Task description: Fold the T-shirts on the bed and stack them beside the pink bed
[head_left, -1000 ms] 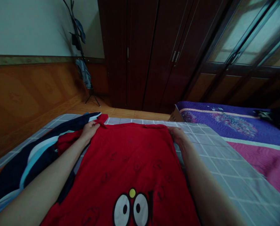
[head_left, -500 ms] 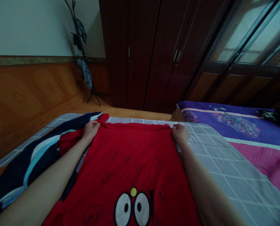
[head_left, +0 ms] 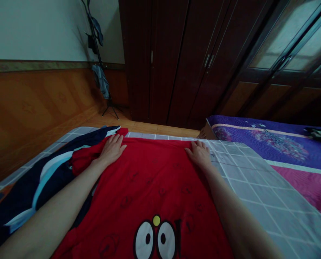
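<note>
A red T-shirt (head_left: 160, 180) with two printed cartoon eyes and a yellow dot lies spread out in front of me, its hem along the far side. My left hand (head_left: 112, 148) rests flat on its far left corner, fingers stretched out. On the far right corner lies my right hand (head_left: 199, 153), also flat with the fingers spread. Neither hand grips the cloth. Left of the shirt, partly under my left forearm, is a dark navy garment (head_left: 54, 180) with white and light blue stripes. The shirt's near end runs out of view.
Everything lies on a grey checked bedsheet (head_left: 246, 187). To the right is a second bed with a purple and pink cover (head_left: 241, 144). Beyond stand a dark wooden wardrobe (head_left: 165, 72) and a coat stand (head_left: 98, 50) with hanging items.
Both hands have let go of the hem corners, which they pinched before, and now lie flat on the cloth. The far hem has come down smooth against the bed.
</note>
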`<state>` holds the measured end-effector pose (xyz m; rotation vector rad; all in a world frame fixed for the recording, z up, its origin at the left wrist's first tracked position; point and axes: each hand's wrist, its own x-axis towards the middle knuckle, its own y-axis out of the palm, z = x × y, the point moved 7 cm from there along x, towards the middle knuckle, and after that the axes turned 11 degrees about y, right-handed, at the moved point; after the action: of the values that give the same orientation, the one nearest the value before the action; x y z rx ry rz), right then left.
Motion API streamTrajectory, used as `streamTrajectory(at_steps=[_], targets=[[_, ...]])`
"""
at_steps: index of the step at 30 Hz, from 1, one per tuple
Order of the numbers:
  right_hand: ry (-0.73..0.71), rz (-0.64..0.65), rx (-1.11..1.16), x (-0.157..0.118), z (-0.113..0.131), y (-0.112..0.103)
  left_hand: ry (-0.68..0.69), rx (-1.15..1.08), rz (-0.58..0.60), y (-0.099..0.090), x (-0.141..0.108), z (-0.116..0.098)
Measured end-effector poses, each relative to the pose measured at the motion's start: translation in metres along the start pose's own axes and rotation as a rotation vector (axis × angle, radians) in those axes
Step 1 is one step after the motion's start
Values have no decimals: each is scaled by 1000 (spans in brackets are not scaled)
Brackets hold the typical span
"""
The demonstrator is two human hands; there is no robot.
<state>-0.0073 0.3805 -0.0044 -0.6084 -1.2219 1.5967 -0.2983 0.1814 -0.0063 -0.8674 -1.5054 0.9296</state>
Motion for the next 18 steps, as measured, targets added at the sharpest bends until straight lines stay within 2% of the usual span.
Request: streamTrajectory(at_steps=[2,3,5,7,8,9,11,13,15,18], targets=[[41,-89,-27,3,-9,-8,-18,35,-34,-3,1,1],[0,-95,-31,3,-5,-7,41,19,-11,-1,3,-7],[-195,1,-32,-2,16,5,219,-62,123,12,4,-29],[-369,155,-61,-11,35,23,274,-120,269,26,0,-33],[-378,190,-98,-13,36,29,226,-114,298,30,-2,-24],[-328,174,-145,-12,31,30,151,-89,296,31,-4,-11],[-154,37,-229,-4,11,23,31,-33,255,29,-8,17],[-72,-66,-269,0,-7,14,0,-7,238,27,-10,32],[-107,-56,-288,2,-16,16,-12,9,237,25,-10,34],[-164,26,-311,3,-18,28,-28,16,265,18,-15,21]])
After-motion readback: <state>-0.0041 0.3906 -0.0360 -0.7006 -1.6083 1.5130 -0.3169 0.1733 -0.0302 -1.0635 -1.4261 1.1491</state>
